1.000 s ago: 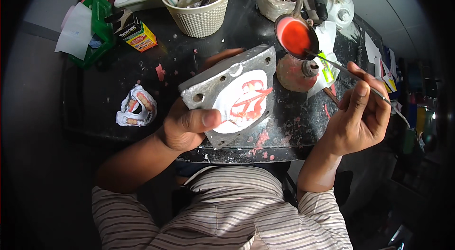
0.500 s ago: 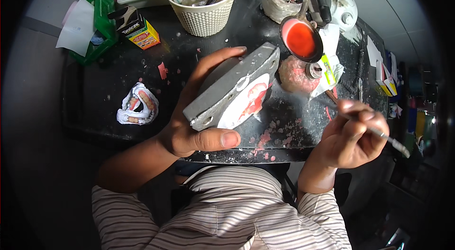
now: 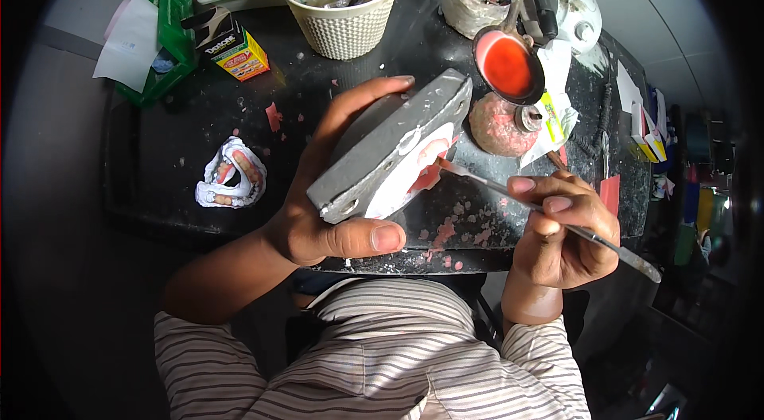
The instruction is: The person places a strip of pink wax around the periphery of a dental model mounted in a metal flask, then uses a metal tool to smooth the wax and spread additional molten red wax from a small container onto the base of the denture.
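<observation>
My left hand (image 3: pixel 318 221) grips a grey metal dental flask (image 3: pixel 390 141), tilted on its side, with the thumb along its lower edge. White plaster (image 3: pixel 390 191) fills its right-hand face, and pink wax (image 3: pixel 428 175) sits in the middle of the plaster. My right hand (image 3: pixel 569 229) is closed around a thin metal wax spatula (image 3: pixel 493 184), its tip touching the wax or just beside it. Beyond it, a pan of melted red wax (image 3: pixel 509 66) is propped over a round, wax-coated burner (image 3: pixel 501 126).
A white plaster cast with pink gums and teeth (image 3: pixel 231 175) lies at the left. Behind stand a basket of tools (image 3: pixel 346 30), a small yellow-and-black box (image 3: pixel 239 54) and a green bin (image 3: pixel 179 50). A pink wax sheet (image 3: pixel 610 196) lies right; wax crumbs (image 3: pixel 446 233) dot the black table (image 3: pixel 159 149).
My right hand has moved left, bringing the spatula's tip from near the burner to the wax in the flask. My left hand and the flask have hardly shifted.
</observation>
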Tool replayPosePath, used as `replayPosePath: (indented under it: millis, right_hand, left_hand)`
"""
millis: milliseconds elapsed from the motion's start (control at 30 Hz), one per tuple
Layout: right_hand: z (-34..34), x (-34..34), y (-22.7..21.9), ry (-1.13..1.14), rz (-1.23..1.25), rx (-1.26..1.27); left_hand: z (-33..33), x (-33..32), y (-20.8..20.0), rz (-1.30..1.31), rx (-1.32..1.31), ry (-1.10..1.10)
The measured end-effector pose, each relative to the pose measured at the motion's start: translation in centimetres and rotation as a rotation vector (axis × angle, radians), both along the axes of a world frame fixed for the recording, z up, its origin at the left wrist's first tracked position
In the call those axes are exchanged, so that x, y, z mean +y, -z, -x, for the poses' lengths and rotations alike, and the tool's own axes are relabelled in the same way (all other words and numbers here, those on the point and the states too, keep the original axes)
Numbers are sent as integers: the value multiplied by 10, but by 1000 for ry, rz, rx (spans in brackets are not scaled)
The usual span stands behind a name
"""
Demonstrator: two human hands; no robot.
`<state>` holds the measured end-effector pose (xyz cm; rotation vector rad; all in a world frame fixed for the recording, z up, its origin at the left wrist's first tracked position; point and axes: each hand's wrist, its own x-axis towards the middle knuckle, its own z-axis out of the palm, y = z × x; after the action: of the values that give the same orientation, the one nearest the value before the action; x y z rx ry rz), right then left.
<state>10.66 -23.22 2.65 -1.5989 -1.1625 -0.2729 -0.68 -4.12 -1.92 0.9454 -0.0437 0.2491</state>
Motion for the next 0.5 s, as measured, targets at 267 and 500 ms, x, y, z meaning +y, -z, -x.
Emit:
replayPosePath:
  millis: [267,500]
  right_hand:
    - [1,0,3,-51,-104,87]
    - [14,2,11,-268,-98,502]
  left_hand:
    - [0,2,3,-22,-10,-20]
    - [0,-1,-2,157,115,-33]
